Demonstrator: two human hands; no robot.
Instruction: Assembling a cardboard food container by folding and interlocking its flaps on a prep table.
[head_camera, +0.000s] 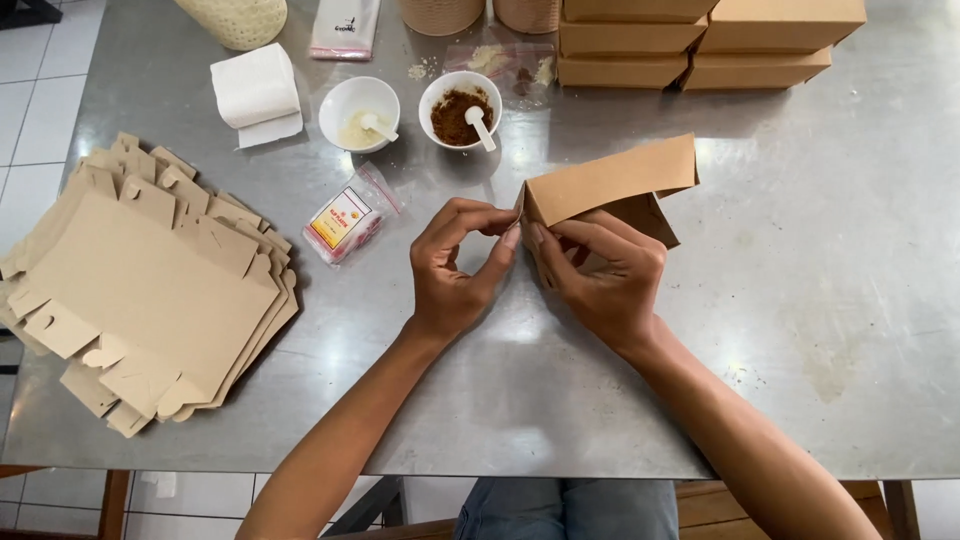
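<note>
A brown cardboard box blank (612, 185), partly folded, stands tilted on the steel table (800, 330) in front of me. My left hand (455, 270) pinches its near left corner between thumb and fingertips. My right hand (600, 275) grips the same corner from the right, its fingers curled under the folded flap. Both hands meet at that corner.
A stack of flat box blanks (150, 280) lies at the left. A small plastic sachet (345, 222), a bowl of white paste (359, 112), a bowl of brown powder (459, 108) and a paper roll (256, 92) sit behind. Folded boxes (700, 40) are stacked at the back right.
</note>
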